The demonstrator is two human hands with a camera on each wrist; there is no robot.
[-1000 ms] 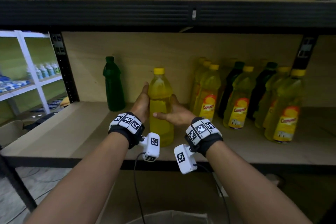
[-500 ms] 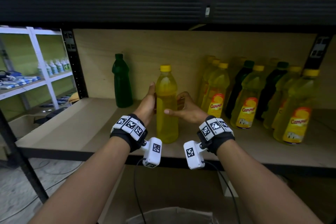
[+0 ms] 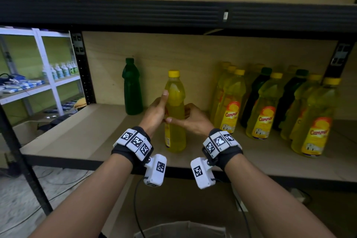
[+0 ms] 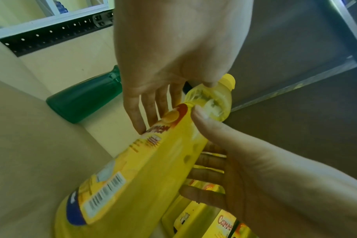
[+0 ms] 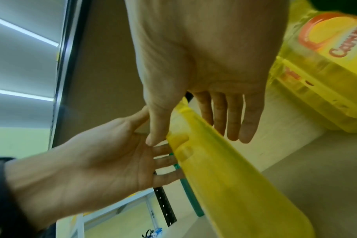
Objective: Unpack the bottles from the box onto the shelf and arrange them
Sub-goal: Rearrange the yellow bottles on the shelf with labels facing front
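A yellow bottle (image 3: 175, 91) with a yellow cap stands upright on the wooden shelf (image 3: 87, 137), near its front edge. My left hand (image 3: 154, 114) holds its left side, thumb pointing up along it and fingers reaching behind. My right hand (image 3: 195, 121) grips the right side, thumb across the front. In the left wrist view the bottle (image 4: 153, 169) shows its label and barcode, with the left hand (image 4: 169, 64) above it. In the right wrist view the right hand (image 5: 204, 56) has its thumb on one side of the bottle (image 5: 224, 177) and its fingers on the other.
A dark green bottle (image 3: 132, 89) stands behind and to the left. Rows of yellow and dark bottles (image 3: 266, 114) fill the shelf's right half. The black beam (image 3: 173, 13) of the shelf above hangs overhead. A pale container rim (image 3: 179, 230) shows below. White shelving (image 3: 48, 67) stands far left.
The bottle has turned between my hands, so the label edge with the barcode now shows on its left side. Both hands have stayed on it.
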